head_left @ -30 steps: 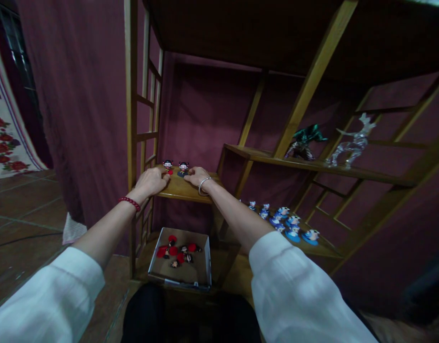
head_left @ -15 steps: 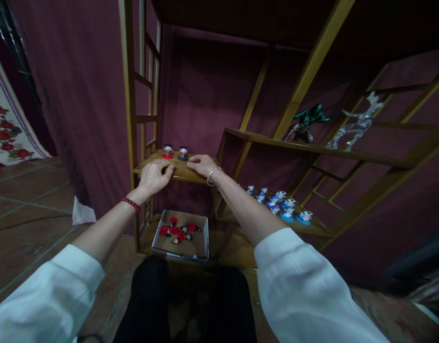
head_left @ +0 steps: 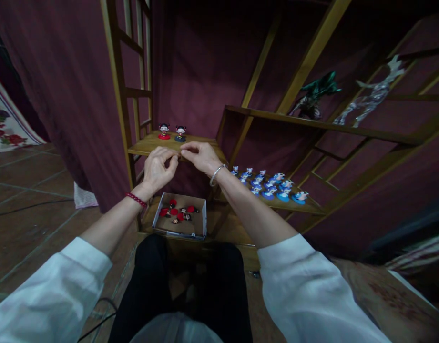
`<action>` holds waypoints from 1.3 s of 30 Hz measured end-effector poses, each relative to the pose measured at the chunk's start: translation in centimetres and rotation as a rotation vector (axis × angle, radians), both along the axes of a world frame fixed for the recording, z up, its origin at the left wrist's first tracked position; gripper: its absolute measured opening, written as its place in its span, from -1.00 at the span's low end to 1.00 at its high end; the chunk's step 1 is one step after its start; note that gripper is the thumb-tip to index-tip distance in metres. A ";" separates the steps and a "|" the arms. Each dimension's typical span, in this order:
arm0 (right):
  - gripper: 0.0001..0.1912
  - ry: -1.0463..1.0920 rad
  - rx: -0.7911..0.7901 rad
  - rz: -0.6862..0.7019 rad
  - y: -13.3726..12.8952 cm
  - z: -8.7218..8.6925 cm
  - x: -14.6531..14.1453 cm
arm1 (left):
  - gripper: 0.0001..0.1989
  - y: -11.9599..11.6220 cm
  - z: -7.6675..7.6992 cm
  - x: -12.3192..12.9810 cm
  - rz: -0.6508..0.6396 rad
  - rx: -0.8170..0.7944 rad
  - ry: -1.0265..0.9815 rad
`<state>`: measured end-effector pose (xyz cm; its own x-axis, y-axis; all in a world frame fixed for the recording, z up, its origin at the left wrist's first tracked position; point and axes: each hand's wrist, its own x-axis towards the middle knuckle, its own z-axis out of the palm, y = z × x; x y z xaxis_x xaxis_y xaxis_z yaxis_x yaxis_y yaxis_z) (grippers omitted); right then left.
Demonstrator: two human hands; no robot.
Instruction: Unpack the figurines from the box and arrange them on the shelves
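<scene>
Both the left hand (head_left: 158,169) and right hand (head_left: 204,157) curl fingers toward thumbs; I can't tell whether they pinch anything. Just beyond the fingertips, a red-based figurine (head_left: 164,131) and dark-based figurine (head_left: 180,134) stand upright on the small shelf (head_left: 148,144). The forearms converge at that shelf's front edge. Open space separates it from the cardboard box (head_left: 186,229) below; a wooden post (head_left: 114,71) borders its left.
</scene>
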<state>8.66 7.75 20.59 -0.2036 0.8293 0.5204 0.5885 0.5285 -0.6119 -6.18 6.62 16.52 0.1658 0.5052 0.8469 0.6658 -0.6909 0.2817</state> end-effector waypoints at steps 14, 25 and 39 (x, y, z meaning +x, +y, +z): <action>-0.76 -0.022 0.327 0.055 -4.4 -5.4 0.0 | -0.77 -1.1 -4.7 1.4 -0.047 0.098 0.032; -0.75 -0.112 0.101 -0.033 -3.8 -13.4 0.5 | -0.69 -1.6 -12.0 2.2 -0.079 -0.247 0.172; -0.73 -0.404 -0.619 -0.240 -0.7 -28.4 3.9 | -0.71 -0.8 -23.4 3.3 -0.103 -0.926 0.567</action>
<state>12.59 7.06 -7.84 -0.0572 0.9901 -0.1283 0.8837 -0.0096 -0.4680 -2.92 5.77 -6.85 0.4899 0.8692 -0.0676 0.8142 -0.4284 0.3918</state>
